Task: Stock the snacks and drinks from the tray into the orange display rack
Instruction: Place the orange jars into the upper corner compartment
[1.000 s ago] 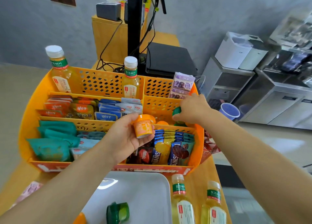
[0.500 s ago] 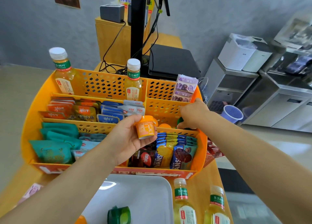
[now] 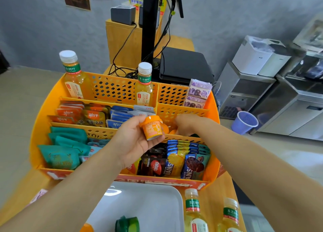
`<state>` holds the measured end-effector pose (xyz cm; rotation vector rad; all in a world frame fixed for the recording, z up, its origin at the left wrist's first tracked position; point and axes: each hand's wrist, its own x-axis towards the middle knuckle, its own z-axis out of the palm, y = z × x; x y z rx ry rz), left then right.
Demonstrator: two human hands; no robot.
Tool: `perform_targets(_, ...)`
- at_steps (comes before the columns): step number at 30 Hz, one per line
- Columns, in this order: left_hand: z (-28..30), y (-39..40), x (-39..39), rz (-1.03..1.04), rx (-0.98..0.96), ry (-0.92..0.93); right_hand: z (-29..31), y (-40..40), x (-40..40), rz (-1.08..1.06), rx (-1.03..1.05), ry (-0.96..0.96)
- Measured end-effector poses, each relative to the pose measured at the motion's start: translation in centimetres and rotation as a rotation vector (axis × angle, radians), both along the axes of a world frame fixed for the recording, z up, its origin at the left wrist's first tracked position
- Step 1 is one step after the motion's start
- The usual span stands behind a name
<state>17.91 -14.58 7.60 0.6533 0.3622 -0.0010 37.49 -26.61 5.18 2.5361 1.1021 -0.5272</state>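
Observation:
The orange display rack (image 3: 42,120) stands on the wooden counter, filled with snack packets, two tea bottles (image 3: 144,86) and purple cartons (image 3: 198,93). My left hand (image 3: 132,142) is shut on a small orange cup (image 3: 152,127), held over the rack's middle. My right hand (image 3: 187,124) reaches down into the middle-right compartment beside orange cups (image 3: 167,128); its fingertips are hidden. A sliver of green shows under its wrist. The white tray (image 3: 157,198) lies in front of the rack with a green cup (image 3: 127,224) on it.
Two more tea bottles (image 3: 194,212) stand on the counter to the right of the tray. A black screen pole (image 3: 150,30) and a black box (image 3: 183,64) rise behind the rack. A purple bin (image 3: 244,122) and steel cabinets are at the right.
My right hand has sunk lower and moved left into the middle-right compartment, and the green cup it held is now mostly hidden. My left hand has kept the orange cup almost still.

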Motion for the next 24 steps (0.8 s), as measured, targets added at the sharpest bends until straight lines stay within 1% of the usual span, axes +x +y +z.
perform_targets(7, -0.2, 0.1, 0.0, -0.020, 0.020, -0.005, -0.7, -0.3, 0.3, -0.011, 0.105, -0.086)
perform_targets(8, -0.4, -0.1, 0.0, -0.022, 0.054, 0.005, -0.5, -0.5, 0.1, -0.010, 0.102, -0.094)
perform_targets(10, -0.7, -0.2, 0.2, -0.037, 0.188, 0.028, 0.2, -0.9, -0.3, -0.017, 0.085, -0.110)
perform_targets(11, -0.9, -0.3, 0.2, -0.043, 0.268, 0.039, 0.7, -1.2, -0.4, -0.004, 0.107, -0.124)
perform_targets(12, -1.0, -0.4, 0.3, -0.041, 0.356, 0.054, 1.5, -1.4, -0.8, 0.003, 0.176, -0.134)
perform_targets(13, -1.1, -0.5, 0.4, -0.027, 0.456, 0.079, 2.4, -1.5, -1.2, -0.013, 0.313, -0.095)
perform_targets(14, -1.2, -0.6, 0.5, -0.003, 0.579, 0.113, 3.4, -1.7, -1.8, -0.075, 0.516, 0.036)
perform_targets(15, -1.4, -0.7, 0.6, 0.031, 0.726, 0.144, 4.2, -1.6, -2.5, -0.185, 0.723, 0.271)
perform_targets(16, -1.5, -0.7, 0.7, 0.067, 0.890, 0.162, 5.2, -1.5, -3.4, -0.287, 0.839, 0.552)
perform_targets(17, -1.6, -0.8, 0.8, 0.088, 1.044, 0.169, 5.9, -1.5, -4.1, -0.342, 0.852, 0.765)
perform_targets(18, -1.6, -0.8, 0.8, 0.096, 1.157, 0.167, 6.3, -1.4, -4.6, -0.334, 0.806, 0.858)
perform_targets(19, -1.7, -0.9, 0.9, 0.097, 1.225, 0.160, 6.3, -1.4, -5.0, -0.298, 0.762, 0.872)
perform_targets(21, -1.8, -1.0, 1.0, 0.084, 1.294, 0.134, 6.2, -1.4, -5.0, -0.234, 0.732, 0.834)
perform_targets(22, -1.8, -1.0, 0.9, 0.075, 1.306, 0.110, 6.2, -1.6, -4.7, -0.246, 0.757, 0.845)
perform_targets(24, -1.7, -0.7, 0.6, 0.079, 1.249, 0.064, 6.3, -1.9, -3.9, -0.323, 0.835, 0.855)
